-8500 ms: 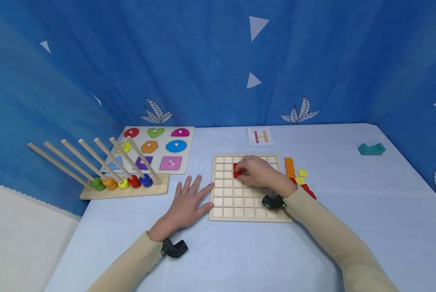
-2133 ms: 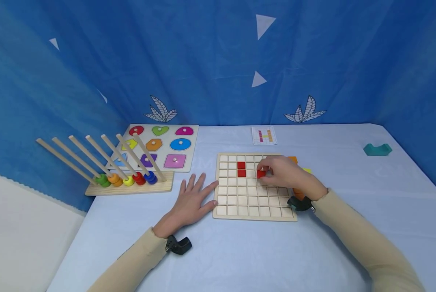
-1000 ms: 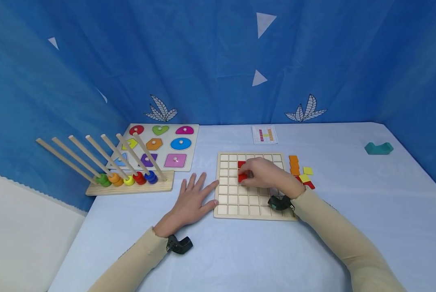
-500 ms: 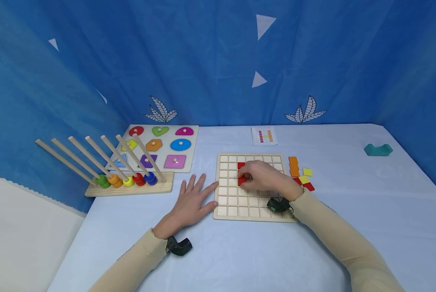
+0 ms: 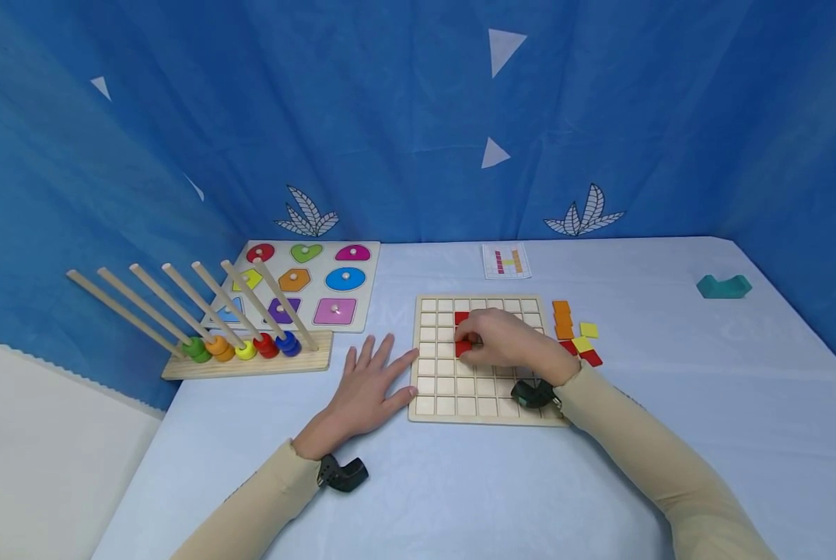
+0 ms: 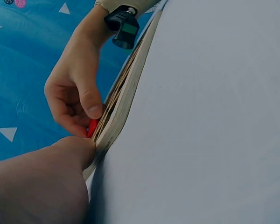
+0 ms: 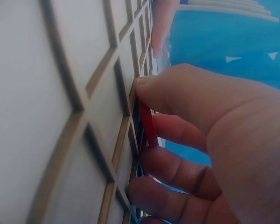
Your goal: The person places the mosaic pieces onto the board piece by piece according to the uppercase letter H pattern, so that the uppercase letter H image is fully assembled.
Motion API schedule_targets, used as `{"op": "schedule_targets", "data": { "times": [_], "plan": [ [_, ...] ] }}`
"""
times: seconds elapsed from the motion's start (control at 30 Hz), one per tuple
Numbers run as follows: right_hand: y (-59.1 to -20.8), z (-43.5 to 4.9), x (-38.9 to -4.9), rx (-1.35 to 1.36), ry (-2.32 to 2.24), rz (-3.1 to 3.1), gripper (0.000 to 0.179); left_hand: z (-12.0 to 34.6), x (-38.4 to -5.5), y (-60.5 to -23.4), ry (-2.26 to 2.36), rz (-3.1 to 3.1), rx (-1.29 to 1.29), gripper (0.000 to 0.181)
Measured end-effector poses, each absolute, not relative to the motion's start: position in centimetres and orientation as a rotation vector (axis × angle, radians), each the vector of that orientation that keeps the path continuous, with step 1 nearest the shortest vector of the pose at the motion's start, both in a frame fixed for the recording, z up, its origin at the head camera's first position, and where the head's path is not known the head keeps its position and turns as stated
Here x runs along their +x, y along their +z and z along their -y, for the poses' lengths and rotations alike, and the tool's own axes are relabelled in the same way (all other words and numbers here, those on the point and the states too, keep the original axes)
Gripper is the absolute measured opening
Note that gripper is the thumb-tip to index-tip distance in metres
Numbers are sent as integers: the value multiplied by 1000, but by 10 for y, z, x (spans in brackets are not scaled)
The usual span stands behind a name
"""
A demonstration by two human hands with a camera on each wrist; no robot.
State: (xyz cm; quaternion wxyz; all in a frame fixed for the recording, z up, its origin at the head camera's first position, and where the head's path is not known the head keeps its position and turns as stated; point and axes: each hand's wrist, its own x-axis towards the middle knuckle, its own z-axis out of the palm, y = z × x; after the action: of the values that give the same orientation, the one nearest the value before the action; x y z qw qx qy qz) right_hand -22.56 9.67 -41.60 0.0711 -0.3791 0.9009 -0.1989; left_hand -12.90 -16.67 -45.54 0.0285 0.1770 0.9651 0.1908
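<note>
My right hand (image 5: pixel 498 337) pinches a red square tile (image 5: pixel 463 349) between thumb and fingers, at the wooden grid board (image 5: pixel 445 386). In the right wrist view the tile (image 7: pixel 148 122) stands tilted at the cell dividers, one edge low by my thumb. Another red tile (image 5: pixel 462 318) lies in a cell farther up the same column; my fingers hide most of what is between. My left hand (image 5: pixel 364 389) lies flat with fingers spread, thumb and index fingertip at the board's left edge. Orange tiles (image 5: pixel 562 320), yellow tiles (image 5: pixel 589 330) and red tiles (image 5: pixel 590 358) lie right of the board.
A bead rack (image 5: pixel 316 360) with upright pegs and coloured beads stands at the left, before a knobbed shape puzzle (image 5: pixel 369 284). A printed pattern card (image 5: pixel 488 271) lies behind the board. At the far right is a teal curved piece (image 5: pixel 723 288).
My right hand has carried a red tile leftward over the board to the column with red tiles, then stayed there with little movement. My left hand has kept its place.
</note>
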Motion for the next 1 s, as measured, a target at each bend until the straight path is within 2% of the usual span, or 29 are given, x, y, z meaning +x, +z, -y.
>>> {"op": "schedule_targets", "data": {
  "times": [1.0],
  "plan": [
    [-411, -99, -224, -1142, -598, -2699, 20, 168, -130, -457, 599, -2976, 564, 62]
  ]
}}
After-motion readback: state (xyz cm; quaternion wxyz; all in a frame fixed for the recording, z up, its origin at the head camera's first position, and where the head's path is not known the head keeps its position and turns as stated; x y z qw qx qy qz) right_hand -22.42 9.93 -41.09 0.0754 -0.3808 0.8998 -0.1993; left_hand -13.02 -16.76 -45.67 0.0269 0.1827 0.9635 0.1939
